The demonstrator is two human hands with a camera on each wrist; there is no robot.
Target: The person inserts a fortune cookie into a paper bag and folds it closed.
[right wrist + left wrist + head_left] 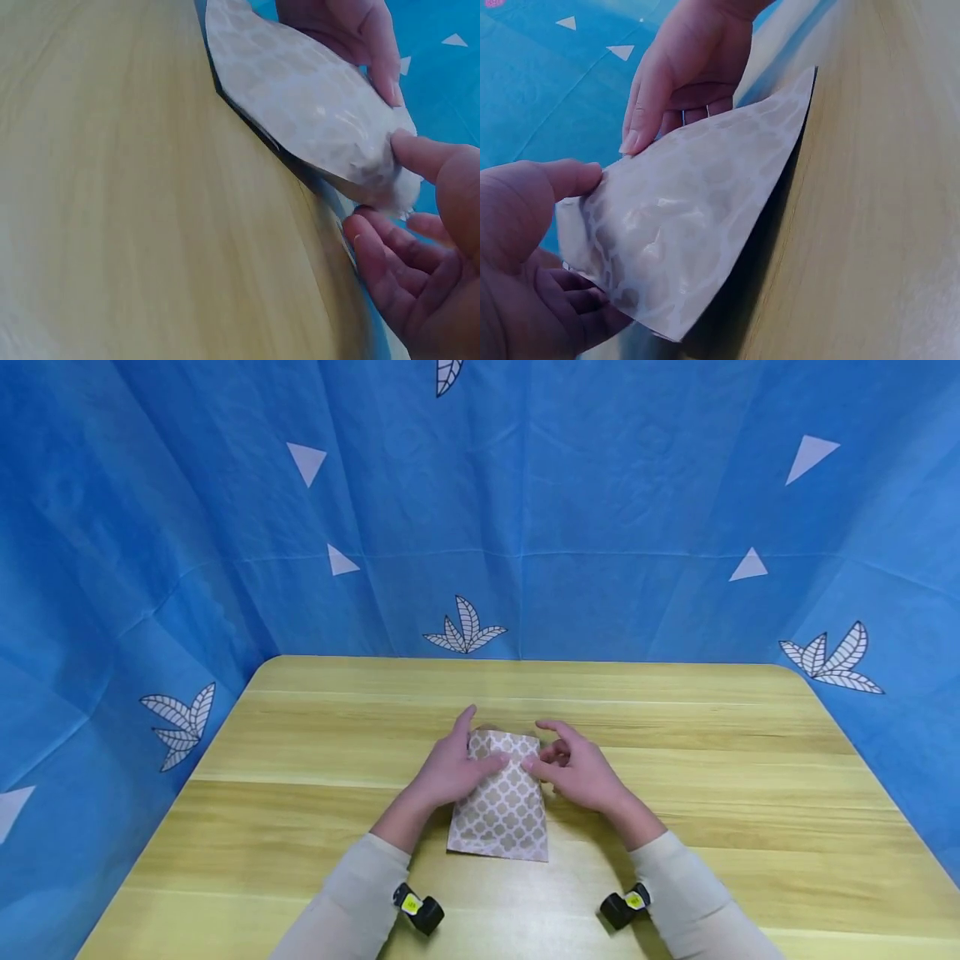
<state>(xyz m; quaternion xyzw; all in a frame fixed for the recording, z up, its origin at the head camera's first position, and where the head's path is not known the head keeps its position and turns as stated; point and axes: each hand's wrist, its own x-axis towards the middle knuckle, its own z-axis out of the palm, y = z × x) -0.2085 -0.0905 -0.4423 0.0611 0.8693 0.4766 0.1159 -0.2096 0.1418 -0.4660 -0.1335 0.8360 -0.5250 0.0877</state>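
Evidently pinching a tan-and-white quatrefoil-patterned paper bag (502, 814) at its upper left with the left hand (446, 768), with the thumb laid flat on the front face and the fingers tucked beneath. Likewise pinching its upper right with the right hand (585, 777), pressing the thumb onto the same face, curling some fingers just under the edge and stretching the index finger near the far corner. Near each other at the thumb tips, yet apart.

Set between both hands, around the middle of the wood-grain tabletop (675, 735), with the broad end toward the person and the narrower end away. Crumpled and bulging near the thumbs, glossy in both wrist views. Tilted, with a shadow below the near edge; impossible to tell about contact with the wood.

Farther back along the arms, clad in pale sleeves (352, 893), with small black wrist cameras (429, 915) bearing yellow labels. Beyond the far edge, hung with a blue curtain (622, 502) printed with white triangles (307, 462) and leaf sprigs (467, 631).
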